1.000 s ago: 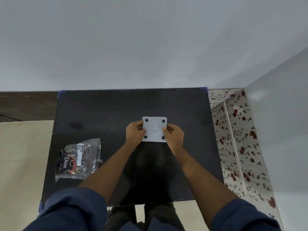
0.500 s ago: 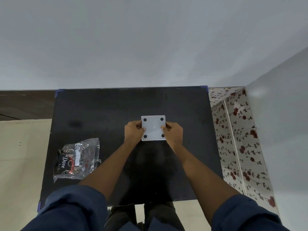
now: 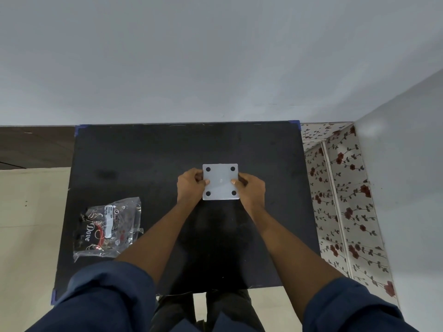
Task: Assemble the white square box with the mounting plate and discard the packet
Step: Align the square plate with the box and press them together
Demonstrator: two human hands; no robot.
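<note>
A white square box (image 3: pixel 220 182) with a dark hole near each of its corners sits at the middle of the black table (image 3: pixel 148 159). My left hand (image 3: pixel 190 186) grips its left edge, thumb on top. Across from it, my right hand (image 3: pixel 250 189) grips the right edge the same way. Whether a separate mounting plate lies under or on the box I cannot tell. A crumpled clear plastic packet (image 3: pixel 107 228) with black and red print lies near the table's left edge, apart from both hands.
A grey wall stands right behind the table's far edge. To the right is a ledge covered in floral-patterned sheet (image 3: pixel 345 207). Pale floor tiles (image 3: pixel 26 212) show on the left. My legs are below the table's near edge.
Both hands keep their hold on the white box. The view has shifted slightly; the box and packet stay in the same places on the table.
</note>
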